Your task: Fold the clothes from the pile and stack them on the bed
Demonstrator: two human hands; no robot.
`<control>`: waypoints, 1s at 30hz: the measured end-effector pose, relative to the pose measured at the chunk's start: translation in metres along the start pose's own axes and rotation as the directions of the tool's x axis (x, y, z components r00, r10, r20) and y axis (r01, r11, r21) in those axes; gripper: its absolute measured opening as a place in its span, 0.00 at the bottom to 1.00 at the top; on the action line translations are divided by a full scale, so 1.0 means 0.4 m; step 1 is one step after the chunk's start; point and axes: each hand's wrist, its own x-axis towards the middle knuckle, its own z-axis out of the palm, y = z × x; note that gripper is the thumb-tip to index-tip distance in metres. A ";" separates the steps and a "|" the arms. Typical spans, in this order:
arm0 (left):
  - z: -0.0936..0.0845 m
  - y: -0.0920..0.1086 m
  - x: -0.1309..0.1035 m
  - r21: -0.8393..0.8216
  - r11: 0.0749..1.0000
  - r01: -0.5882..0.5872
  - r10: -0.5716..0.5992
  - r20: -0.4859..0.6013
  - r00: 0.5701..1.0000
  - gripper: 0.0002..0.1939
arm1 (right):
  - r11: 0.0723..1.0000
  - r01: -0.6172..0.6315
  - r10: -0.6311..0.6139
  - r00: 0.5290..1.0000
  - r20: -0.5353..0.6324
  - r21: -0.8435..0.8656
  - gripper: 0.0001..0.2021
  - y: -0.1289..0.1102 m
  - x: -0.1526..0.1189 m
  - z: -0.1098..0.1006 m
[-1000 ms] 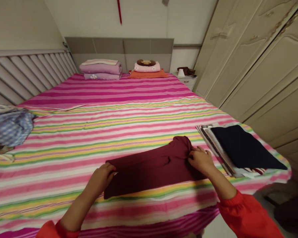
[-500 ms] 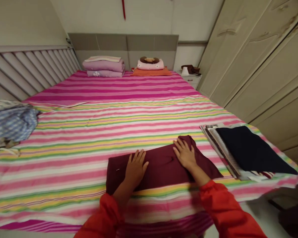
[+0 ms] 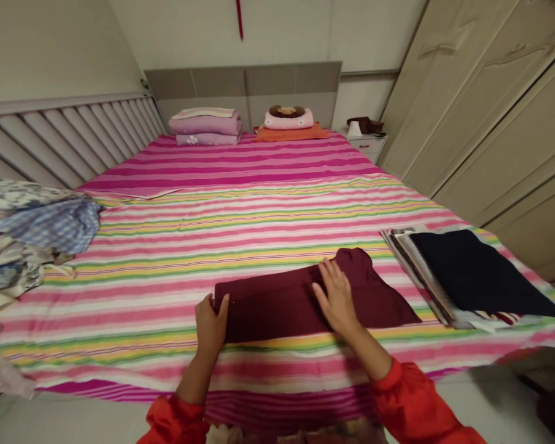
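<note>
A maroon folded garment (image 3: 272, 308) lies in a long flat strip on the striped bedspread near the front of the bed; its exact kind does not show. At its left end, my left hand (image 3: 211, 324) grips the edge, thumb on top and fingers curled around the side. Flat on the middle of the cloth rests my right hand (image 3: 337, 299), its fingers stretched out and its thumb apart. The right end of the garment is looser and spreads wider, with a small bunched bit at the top.
A stack of folded clothes (image 3: 472, 271), navy on top, lies to the right. Loose clothes (image 3: 50, 222) are heaped at the left. Folded bedding (image 3: 208, 126) and a pillow pile (image 3: 289, 126) stand by the headboard (image 3: 217, 83). A wardrobe (image 3: 504, 105) lines the right side.
My left hand has slid from the top of the garment to its left edge and closed on it. My right hand has shifted slightly left across the smoother cloth.
</note>
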 end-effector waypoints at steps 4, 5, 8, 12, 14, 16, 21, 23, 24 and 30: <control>-0.016 0.037 -0.001 0.074 0.982 0.175 -0.180 0.070 0.981 0.28 | 0.998 0.056 -0.061 0.987 0.146 0.040 0.26 -0.074 -0.044 0.065; -0.021 0.042 0.004 0.097 0.974 0.206 -0.216 0.106 0.971 0.26 | 0.998 0.046 -0.054 0.984 0.170 0.050 0.25 -0.077 -0.052 0.075; -0.034 0.042 0.022 0.096 0.971 0.221 -0.237 0.220 0.946 0.22 | 0.994 -0.012 -0.008 0.984 0.180 0.110 0.24 -0.082 -0.065 0.078; -0.033 0.023 0.032 -0.073 0.962 0.262 -0.230 0.290 0.929 0.25 | 0.921 -0.041 -0.007 0.993 0.121 0.388 0.28 -0.129 -0.046 0.057; -0.026 0.011 0.031 -0.162 0.941 0.298 -0.240 0.305 0.922 0.26 | 0.829 -0.070 0.004 0.993 0.119 0.555 0.30 -0.162 -0.030 0.067; -0.020 0.001 0.025 -0.262 0.918 0.299 -0.213 0.310 0.926 0.26 | 0.740 -0.151 0.044 0.983 0.177 0.656 0.32 -0.186 -0.018 0.096; -0.035 0.011 0.014 -0.447 0.856 0.260 -0.155 0.257 0.954 0.30 | 0.608 -0.331 0.120 0.937 0.329 0.722 0.39 -0.181 -0.011 0.164; -0.050 0.046 0.016 -0.475 0.846 0.243 -0.141 0.240 0.961 0.29 | 0.525 -0.378 0.134 0.922 0.364 0.762 0.40 -0.168 -0.008 0.162; -0.056 0.074 0.019 -0.496 0.837 0.232 -0.124 0.242 0.962 0.29 | 0.472 -0.406 0.148 0.912 0.383 0.783 0.39 -0.162 -0.005 0.155; -0.026 0.353 -0.007 -0.692 0.700 0.174 0.114 0.350 0.930 0.28 | 0.094 -0.491 0.193 0.862 0.468 0.866 0.34 -0.122 0.020 0.067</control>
